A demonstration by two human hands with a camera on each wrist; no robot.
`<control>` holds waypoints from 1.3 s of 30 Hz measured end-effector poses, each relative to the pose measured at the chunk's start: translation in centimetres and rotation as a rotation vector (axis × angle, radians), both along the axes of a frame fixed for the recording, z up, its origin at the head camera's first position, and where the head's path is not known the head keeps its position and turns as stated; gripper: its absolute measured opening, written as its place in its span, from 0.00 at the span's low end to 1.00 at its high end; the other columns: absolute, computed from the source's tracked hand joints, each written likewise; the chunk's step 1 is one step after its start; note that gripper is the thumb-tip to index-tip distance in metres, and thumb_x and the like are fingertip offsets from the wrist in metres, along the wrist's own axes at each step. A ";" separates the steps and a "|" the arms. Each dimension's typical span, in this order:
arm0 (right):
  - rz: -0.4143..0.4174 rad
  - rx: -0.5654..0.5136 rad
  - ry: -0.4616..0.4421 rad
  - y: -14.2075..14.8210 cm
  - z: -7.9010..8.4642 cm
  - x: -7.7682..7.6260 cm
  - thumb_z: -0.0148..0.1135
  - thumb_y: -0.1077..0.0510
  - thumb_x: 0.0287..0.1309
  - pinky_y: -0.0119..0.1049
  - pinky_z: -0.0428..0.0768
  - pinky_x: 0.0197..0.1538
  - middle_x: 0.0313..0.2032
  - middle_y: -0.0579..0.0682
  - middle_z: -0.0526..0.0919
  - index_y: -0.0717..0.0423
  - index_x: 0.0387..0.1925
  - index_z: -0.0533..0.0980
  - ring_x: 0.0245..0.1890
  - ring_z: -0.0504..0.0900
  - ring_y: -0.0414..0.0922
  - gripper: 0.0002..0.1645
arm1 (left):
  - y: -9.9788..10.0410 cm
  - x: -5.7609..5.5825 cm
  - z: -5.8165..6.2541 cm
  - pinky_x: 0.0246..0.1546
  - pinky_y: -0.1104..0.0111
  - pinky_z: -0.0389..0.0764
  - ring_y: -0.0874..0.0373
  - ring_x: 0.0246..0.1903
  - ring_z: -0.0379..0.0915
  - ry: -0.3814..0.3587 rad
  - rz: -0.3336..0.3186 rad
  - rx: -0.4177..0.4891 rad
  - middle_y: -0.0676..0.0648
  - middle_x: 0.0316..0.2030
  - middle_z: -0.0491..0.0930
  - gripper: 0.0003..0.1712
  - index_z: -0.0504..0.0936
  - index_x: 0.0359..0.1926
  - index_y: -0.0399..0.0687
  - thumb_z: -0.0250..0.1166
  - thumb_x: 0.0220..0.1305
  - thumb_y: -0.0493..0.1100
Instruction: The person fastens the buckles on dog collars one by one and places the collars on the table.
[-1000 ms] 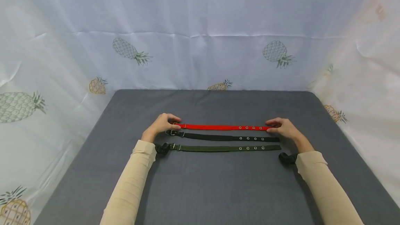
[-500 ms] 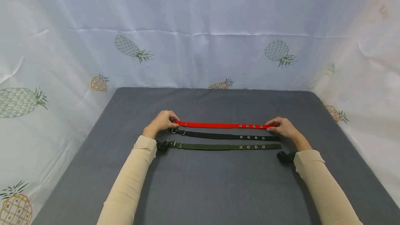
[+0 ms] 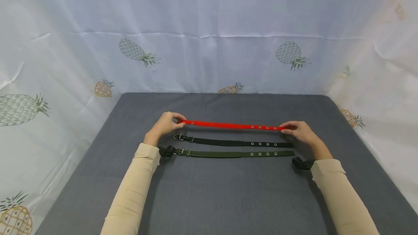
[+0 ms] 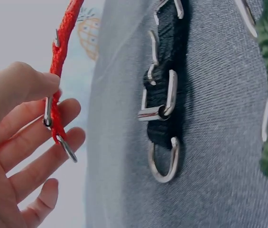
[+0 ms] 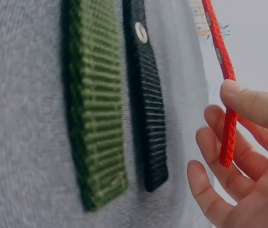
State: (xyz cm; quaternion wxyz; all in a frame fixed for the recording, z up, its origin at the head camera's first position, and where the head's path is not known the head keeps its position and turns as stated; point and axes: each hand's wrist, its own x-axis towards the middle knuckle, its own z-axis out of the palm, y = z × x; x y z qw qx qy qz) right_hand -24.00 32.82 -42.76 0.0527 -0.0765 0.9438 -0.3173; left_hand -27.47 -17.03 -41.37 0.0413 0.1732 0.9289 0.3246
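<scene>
Head view first: a person has a red strap [image 3: 228,124] stretched between 2 hands, on the far side of the other 2 straps. The left hand [image 3: 167,122] has the buckle end and the right hand [image 3: 299,131] has the end with the holes [image 3: 259,127]. My guess is they're gripping the 2 tips so it hangs straight instead of flopping. The black strap [image 3: 225,142] and green strap [image 3: 225,154] lie nearly parallel on the grey table [image 3: 228,195], buckles all facing the same way, which I'd say makes them easy to compare or grab.

Left wrist view: thumb and index finger are clamped on the red strap just by its metal bits, the other 3 fingers spread loosely apart. Probably a light pinch is plenty for webbing that thin. A loose ring [image 4: 67,148] dangles off the tip. The black strap's buckle [image 4: 170,92] is on the table beside it.

Right wrist view: the thumb presses the red strap against the fingers behind, and a short tail pokes out below. The lower fingers are apart, not wrapped round it. Looks lifted off the table, imo.
</scene>
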 end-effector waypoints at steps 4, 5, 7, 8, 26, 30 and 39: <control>0.006 -0.007 0.002 0.0 0.6 0.4 0.63 0.54 0.62 0.33 0.76 0.43 0.49 0.66 0.81 0.65 0.51 0.78 0.40 0.76 0.40 0.22 | -0.2 0.3 0.4 0.34 0.67 0.73 0.49 0.38 0.75 0.017 0.002 0.019 0.38 0.43 0.84 0.13 0.84 0.48 0.39 0.64 0.63 0.39; 0.006 -0.008 0.000 0.0 0.7 0.5 0.63 0.53 0.62 0.33 0.76 0.42 0.49 0.66 0.81 0.65 0.51 0.78 0.39 0.75 0.39 0.22 | -0.3 0.4 0.4 0.36 0.65 0.75 0.48 0.40 0.76 0.027 -0.001 0.021 0.38 0.43 0.84 0.14 0.84 0.48 0.39 0.64 0.63 0.39; 0.008 -0.012 0.003 0.1 0.9 0.6 0.63 0.53 0.62 0.32 0.76 0.41 0.48 0.65 0.81 0.65 0.51 0.78 0.37 0.74 0.36 0.22 | -0.4 0.6 0.6 0.41 0.61 0.77 0.48 0.42 0.77 0.044 -0.003 0.029 0.38 0.43 0.84 0.14 0.83 0.49 0.39 0.63 0.64 0.39; 0.009 -0.014 0.008 0.1 0.9 0.7 0.63 0.54 0.62 0.32 0.76 0.40 0.48 0.65 0.82 0.65 0.51 0.78 0.36 0.74 0.35 0.22 | -0.4 0.7 0.6 0.42 0.58 0.78 0.47 0.43 0.78 0.050 -0.001 0.037 0.38 0.43 0.84 0.14 0.83 0.49 0.39 0.63 0.64 0.39; -0.057 -0.195 0.140 -0.4 2.6 1.4 0.61 0.55 0.64 0.31 0.68 0.27 0.23 0.24 0.74 0.70 0.48 0.80 0.26 0.71 0.37 0.21 | 0.2 2.2 0.6 0.31 0.76 0.72 0.43 0.36 0.79 0.222 0.112 0.225 0.33 0.41 0.84 0.16 0.80 0.52 0.33 0.58 0.69 0.40; -0.117 -0.196 0.164 -1.0 2.9 1.8 0.60 0.51 0.64 0.31 0.66 0.25 0.22 0.22 0.73 0.70 0.47 0.80 0.23 0.70 0.36 0.23 | 0.6 2.6 0.5 0.25 0.76 0.68 0.43 0.30 0.77 0.270 0.171 0.249 0.33 0.32 0.83 0.16 0.81 0.50 0.32 0.57 0.70 0.40; -0.234 -0.395 0.279 -2.7 4.1 2.6 0.64 0.53 0.61 0.22 0.74 0.30 0.21 0.18 0.79 0.67 0.46 0.81 0.24 0.76 0.27 0.21 | 1.8 3.5 0.9 0.20 0.77 0.67 0.53 0.23 0.77 0.381 0.246 0.360 0.34 0.28 0.84 0.11 0.81 0.44 0.33 0.61 0.67 0.39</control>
